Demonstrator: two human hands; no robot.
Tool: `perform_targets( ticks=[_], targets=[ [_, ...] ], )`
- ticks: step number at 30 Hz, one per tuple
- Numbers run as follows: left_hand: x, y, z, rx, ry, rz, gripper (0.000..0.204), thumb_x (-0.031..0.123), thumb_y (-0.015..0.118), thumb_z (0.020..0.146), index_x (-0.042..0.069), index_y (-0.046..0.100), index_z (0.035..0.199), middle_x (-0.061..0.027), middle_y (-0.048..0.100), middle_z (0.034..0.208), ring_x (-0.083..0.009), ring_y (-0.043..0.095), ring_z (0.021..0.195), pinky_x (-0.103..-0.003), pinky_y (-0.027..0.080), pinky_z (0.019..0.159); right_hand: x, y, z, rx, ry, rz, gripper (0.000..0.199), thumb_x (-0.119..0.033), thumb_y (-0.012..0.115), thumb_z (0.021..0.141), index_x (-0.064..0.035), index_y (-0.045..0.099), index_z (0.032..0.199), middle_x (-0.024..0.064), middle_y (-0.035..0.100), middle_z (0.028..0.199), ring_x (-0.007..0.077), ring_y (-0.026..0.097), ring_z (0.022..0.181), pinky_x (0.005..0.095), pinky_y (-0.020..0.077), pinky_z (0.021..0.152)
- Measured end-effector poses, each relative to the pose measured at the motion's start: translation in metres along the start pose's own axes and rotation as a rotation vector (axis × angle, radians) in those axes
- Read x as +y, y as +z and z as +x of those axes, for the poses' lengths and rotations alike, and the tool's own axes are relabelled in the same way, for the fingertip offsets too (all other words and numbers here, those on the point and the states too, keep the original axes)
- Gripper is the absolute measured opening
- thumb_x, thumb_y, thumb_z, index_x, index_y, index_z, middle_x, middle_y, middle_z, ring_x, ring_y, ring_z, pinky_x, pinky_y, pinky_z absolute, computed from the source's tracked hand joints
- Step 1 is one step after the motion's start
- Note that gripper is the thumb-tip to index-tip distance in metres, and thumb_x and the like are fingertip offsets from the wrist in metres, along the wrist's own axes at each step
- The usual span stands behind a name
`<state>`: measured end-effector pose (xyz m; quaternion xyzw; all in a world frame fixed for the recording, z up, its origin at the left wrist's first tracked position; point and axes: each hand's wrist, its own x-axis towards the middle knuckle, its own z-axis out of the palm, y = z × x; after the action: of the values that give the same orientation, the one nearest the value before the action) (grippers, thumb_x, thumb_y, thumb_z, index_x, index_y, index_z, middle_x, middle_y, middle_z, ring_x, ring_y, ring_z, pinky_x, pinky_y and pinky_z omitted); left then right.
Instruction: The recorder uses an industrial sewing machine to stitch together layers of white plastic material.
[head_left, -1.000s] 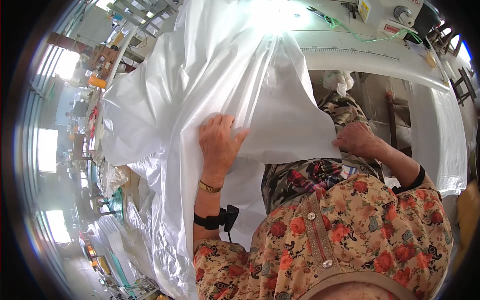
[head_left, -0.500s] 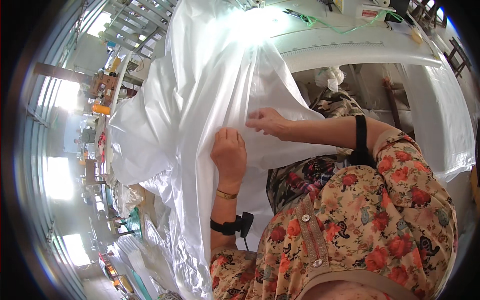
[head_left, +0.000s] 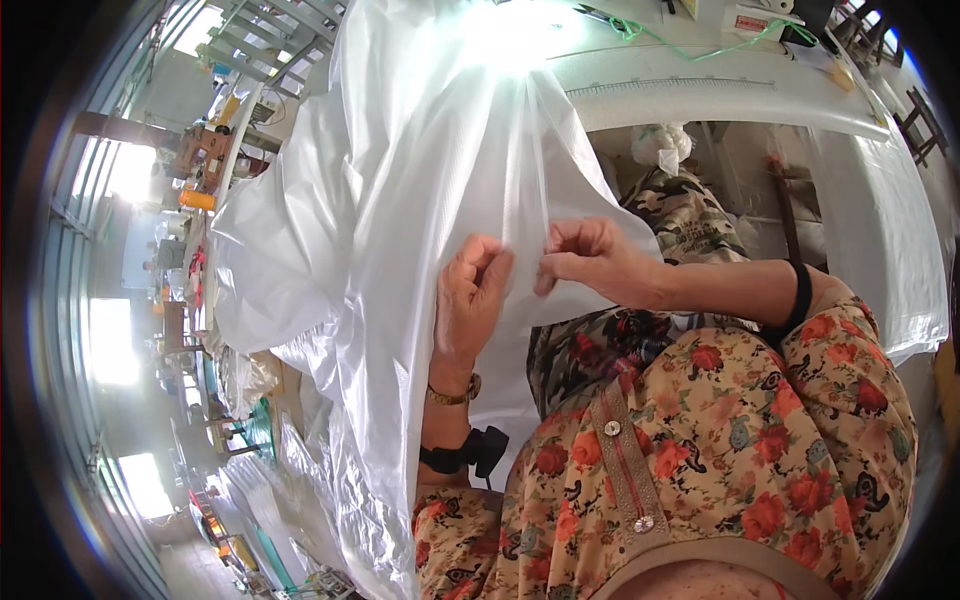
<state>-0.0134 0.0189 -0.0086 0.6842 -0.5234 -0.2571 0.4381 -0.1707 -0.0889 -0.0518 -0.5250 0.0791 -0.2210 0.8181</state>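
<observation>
A large, shiny white sheet (head_left: 400,210) hangs in folds from the brightly lit spot at the top down over my lap. My left hand (head_left: 472,295) has curled fingers, the thumb against the index finger, pinching a fold of it. To the right, a short gap away, my right hand (head_left: 595,262) also has bent fingers closed on the sheet, slightly smeared by motion. Narrow creases run from the lit spot down to both hands. Glare from the lamp (head_left: 515,35) hides whatever is beneath it.
On the table (head_left: 690,75), a printed ruler scale (head_left: 670,85) lies along the front edge. Green cord (head_left: 690,52) trails behind it. A white bundle (head_left: 660,145) hangs below the table edge. Clear plastic sheeting (head_left: 880,230) drapes at the right. Workbenches with machines (head_left: 205,155) stand left.
Both hands have shifted. The left has turned so its thumb side shows, and the right has moved right and a little lower. The creases between them look more spread.
</observation>
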Motion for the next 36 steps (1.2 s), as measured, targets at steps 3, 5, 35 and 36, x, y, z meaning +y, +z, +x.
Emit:
perform_targets(
  ticks=[3,5,35,36],
  targets=[
    [-0.005,0.007,-0.006,-0.052,-0.038,-0.097,0.012,0.011,0.057,0.094,0.002,0.056,0.087,0.0052,0.048,0.068,-0.0023,0.037,0.062,-0.019,0.031,0.054,-0.029,0.008,-0.017,-0.034,0.070,-0.071,0.013,-0.012,0.058,0.091,-0.0019,0.058,0.084,0.0017,0.061,0.070,0.0086,0.058,0.068,0.0233,0.0466,0.064],
    [-0.011,0.014,-0.010,-0.050,-0.059,-0.144,0.011,0.011,0.057,0.095,0.003,0.057,0.088,0.0068,0.048,0.070,-0.0016,0.039,0.064,-0.018,0.030,0.056,-0.030,0.016,-0.022,-0.089,0.188,-0.190,0.023,-0.020,0.061,0.092,-0.0019,0.055,0.078,0.0017,0.061,0.069,0.0086,0.059,0.066,0.0232,0.0471,0.061],
    [-0.007,0.036,-0.007,0.006,-0.218,-0.502,0.020,0.019,0.059,0.094,0.005,0.054,0.081,0.0063,0.049,0.069,-0.0001,0.039,0.062,-0.019,0.032,0.051,-0.015,0.016,-0.022,-0.343,-0.358,-1.392,0.020,-0.021,0.063,0.082,-0.0073,0.050,0.085,0.0090,0.056,0.060,0.0292,0.059,0.059,0.0405,0.0451,0.072],
    [-0.011,0.036,-0.006,-0.016,-0.264,-0.485,0.020,0.018,0.060,0.094,0.006,0.053,0.079,0.0070,0.047,0.067,0.0007,0.039,0.061,-0.018,0.031,0.050,-0.013,0.012,-0.020,-0.341,-0.354,-1.397,0.020,-0.021,0.063,0.082,-0.0073,0.050,0.085,0.0090,0.056,0.060,0.0292,0.059,0.059,0.0405,0.0451,0.072]
  ],
)
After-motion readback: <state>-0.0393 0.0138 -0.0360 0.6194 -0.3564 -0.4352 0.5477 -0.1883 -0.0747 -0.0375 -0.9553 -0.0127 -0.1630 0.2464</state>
